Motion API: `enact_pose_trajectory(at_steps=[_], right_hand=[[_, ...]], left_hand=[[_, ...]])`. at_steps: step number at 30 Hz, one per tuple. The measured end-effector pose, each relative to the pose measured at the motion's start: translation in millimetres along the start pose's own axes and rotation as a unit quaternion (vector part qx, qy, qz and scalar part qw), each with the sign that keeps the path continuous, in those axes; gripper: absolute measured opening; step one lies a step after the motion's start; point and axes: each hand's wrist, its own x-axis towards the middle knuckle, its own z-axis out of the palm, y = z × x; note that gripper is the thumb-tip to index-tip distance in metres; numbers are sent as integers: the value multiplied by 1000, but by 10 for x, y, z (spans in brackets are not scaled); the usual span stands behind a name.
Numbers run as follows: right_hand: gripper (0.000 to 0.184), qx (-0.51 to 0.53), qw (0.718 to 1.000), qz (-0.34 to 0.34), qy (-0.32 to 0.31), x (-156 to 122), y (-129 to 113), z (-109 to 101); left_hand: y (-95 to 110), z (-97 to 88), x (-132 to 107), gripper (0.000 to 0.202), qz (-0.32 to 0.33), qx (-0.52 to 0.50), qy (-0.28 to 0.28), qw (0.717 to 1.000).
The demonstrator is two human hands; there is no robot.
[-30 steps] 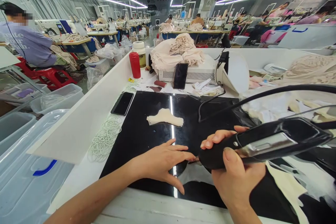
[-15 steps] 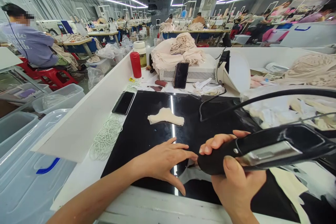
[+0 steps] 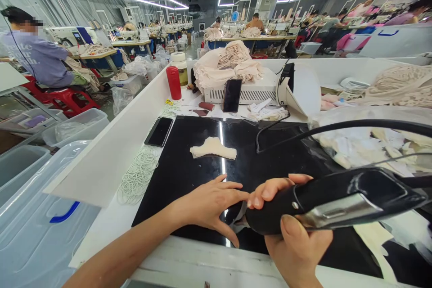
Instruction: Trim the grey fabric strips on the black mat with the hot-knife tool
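My right hand (image 3: pixel 286 216) is closed around a black corded hand tool (image 3: pixel 337 198) with a long silver plate on its side. The tool's rounded front end points left, towards my left hand. My left hand (image 3: pixel 216 202) is low over the glossy black mat (image 3: pixel 182 175), fingers and thumb spread, with its fingertips close to those of my right hand. Between the hands, at the tool's tip, something greyish (image 3: pixel 239 223) shows, too hidden to name. A cream fabric piece (image 3: pixel 213 148) lies flat on the mat beyond my left hand.
Left of the mat are a phone (image 3: pixel 158 132) and tangled pale green cord (image 3: pixel 138 177). At the back stand a red bottle (image 3: pixel 173 83), an upright phone (image 3: pixel 232 95) and piled fabric (image 3: pixel 232 65). A black cable (image 3: pixel 337 130) arches over plastic-covered scraps (image 3: pixel 391 144) at right.
My right hand and the tool have shifted slightly left and down. The tool's tip is nearer my left hand, which has barely moved.
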Motion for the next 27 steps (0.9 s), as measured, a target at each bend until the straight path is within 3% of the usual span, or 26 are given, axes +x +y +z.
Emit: enact_pose_trajectory(at_steps=[9, 11, 15, 19, 24, 27], right_hand=[[42, -11, 1000, 16, 1, 22, -7, -7], [42, -13, 1000, 11, 19, 79, -51, -30], [39, -12, 998, -15, 64, 219, -140, -121], [42, -28, 995, -19, 96, 318, -175, -238], [42, -38, 994, -18, 99, 328, -164, -294], [41, -42, 995, -20, 93, 307, -138, -273]], left_hand=[[-27, 23, -14, 90, 10, 9, 9, 1000], [-30, 4, -33, 76, 21, 15, 20, 999], [-64, -78, -90, 29, 54, 67, 43, 995], [-122, -191, -155, 5, 47, 104, 58, 992], [-175, -348, -216, 9, 23, 164, 75, 983], [-176, -374, -221, 17, -23, 224, 126, 966]])
